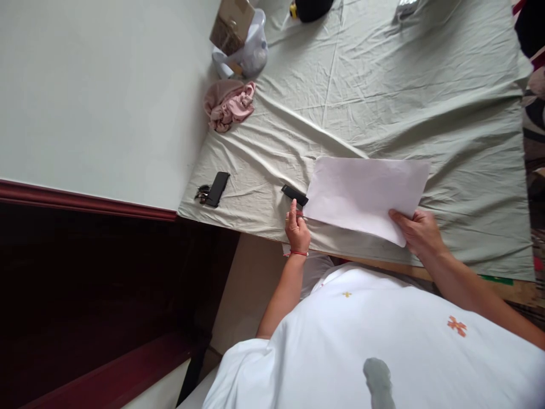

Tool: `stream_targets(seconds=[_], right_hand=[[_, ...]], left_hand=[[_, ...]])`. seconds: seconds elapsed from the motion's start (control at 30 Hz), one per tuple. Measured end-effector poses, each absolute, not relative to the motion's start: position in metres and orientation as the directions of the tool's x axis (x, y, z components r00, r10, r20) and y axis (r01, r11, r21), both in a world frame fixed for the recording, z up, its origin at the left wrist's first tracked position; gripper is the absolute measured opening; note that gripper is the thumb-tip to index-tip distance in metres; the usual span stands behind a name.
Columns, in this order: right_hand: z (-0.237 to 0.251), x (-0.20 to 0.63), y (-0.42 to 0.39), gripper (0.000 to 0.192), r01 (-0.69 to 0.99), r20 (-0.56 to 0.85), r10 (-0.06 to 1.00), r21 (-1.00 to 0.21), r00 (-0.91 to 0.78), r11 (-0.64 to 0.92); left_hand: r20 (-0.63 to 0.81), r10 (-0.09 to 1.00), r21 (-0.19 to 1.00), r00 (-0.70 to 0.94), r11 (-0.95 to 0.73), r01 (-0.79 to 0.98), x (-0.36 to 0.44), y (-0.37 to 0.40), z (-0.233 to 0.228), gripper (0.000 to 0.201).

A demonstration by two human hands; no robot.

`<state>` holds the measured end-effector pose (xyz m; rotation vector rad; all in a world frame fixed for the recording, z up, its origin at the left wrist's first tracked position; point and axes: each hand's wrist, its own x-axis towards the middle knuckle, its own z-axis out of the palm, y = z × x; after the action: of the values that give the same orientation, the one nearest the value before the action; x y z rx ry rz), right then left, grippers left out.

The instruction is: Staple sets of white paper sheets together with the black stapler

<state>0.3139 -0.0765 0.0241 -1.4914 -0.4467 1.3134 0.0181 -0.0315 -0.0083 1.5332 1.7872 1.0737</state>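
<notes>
My right hand (419,230) grips the right side of a white sheet of paper (366,193), thumb on top and fingers underneath. The paper lies low over the cloth-covered table, its left edge reaching a small black bar-shaped tool that looks like a hole punch (294,195). At that tool, my left hand (297,230) is closed, with the index finger stretched onto its near side. A bit of red shows beside the left fingers, too small to make out. How the remaining left fingers hold the tool's underside is hidden.
A flat black case (218,188) with keys (202,193) lies left on the table's green cloth (366,102). Farther back are a crumpled pink cloth (230,105) and a white basket (258,42) holding a brown box (233,25). A wall borders the left side.
</notes>
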Motion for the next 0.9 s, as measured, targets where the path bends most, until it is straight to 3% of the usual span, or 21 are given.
stream_targets(seconds=[0.1,0.57,0.9], right_hand=[[0.019,0.310,-0.079,0.033,-0.351,-0.479,0.795,-0.865,0.373,-0.357],[0.009,0.307,-0.082,0.029,-0.282,-0.449,0.788,-0.890,0.422,-0.357],[0.011,0.308,-0.081,0.028,-0.323,-0.484,0.769,-0.870,0.418,-0.372]], left_hand=[[0.179,0.957,0.791,-0.230,-0.001,0.612,0.021,-0.031,-0.005,0.060],[0.205,0.953,0.754,-0.223,-0.009,0.657,0.025,-0.028,-0.004,0.059],[0.124,0.956,0.710,-0.265,0.102,0.697,0.034,-0.030,-0.010,0.061]])
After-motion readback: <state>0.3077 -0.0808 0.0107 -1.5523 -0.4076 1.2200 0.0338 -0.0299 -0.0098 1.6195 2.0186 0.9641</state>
